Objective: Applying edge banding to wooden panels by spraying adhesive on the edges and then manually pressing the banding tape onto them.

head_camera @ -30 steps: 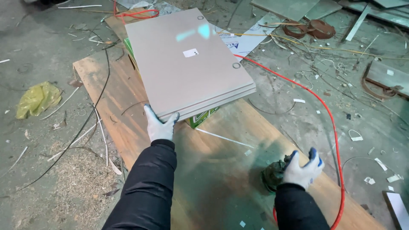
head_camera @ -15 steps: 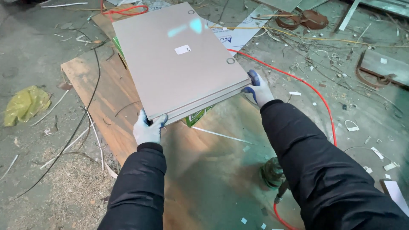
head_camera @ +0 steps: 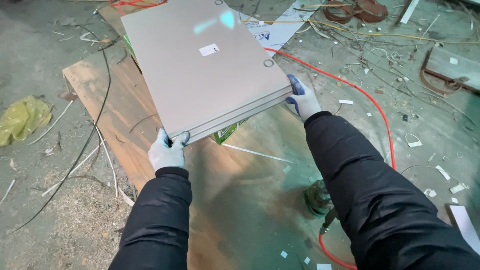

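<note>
Stack of grey flat panels [head_camera: 205, 65] held raised at its near edge above a plywood sheet [head_camera: 235, 200] on the floor, far end tilted away toward the top of the view. Left hand [head_camera: 167, 152], gloved, closed around the near-left corner of the stack, fingers curled onto the edge. Right hand [head_camera: 301, 100], gloved with blue fingertips, closed on the near-right corner, fingers wrapped under the edge. Small white label [head_camera: 209, 49] near the middle of the top panel; round hole [head_camera: 268, 63] close to its right edge. Green box [head_camera: 227, 132] partly visible beneath the stack. Round air tool [head_camera: 317, 197] resting on the plywood near the right sleeve, red hose [head_camera: 372, 107] running from it across the littered concrete. Crumpled yellow bag [head_camera: 22, 117] lying far left.
</note>
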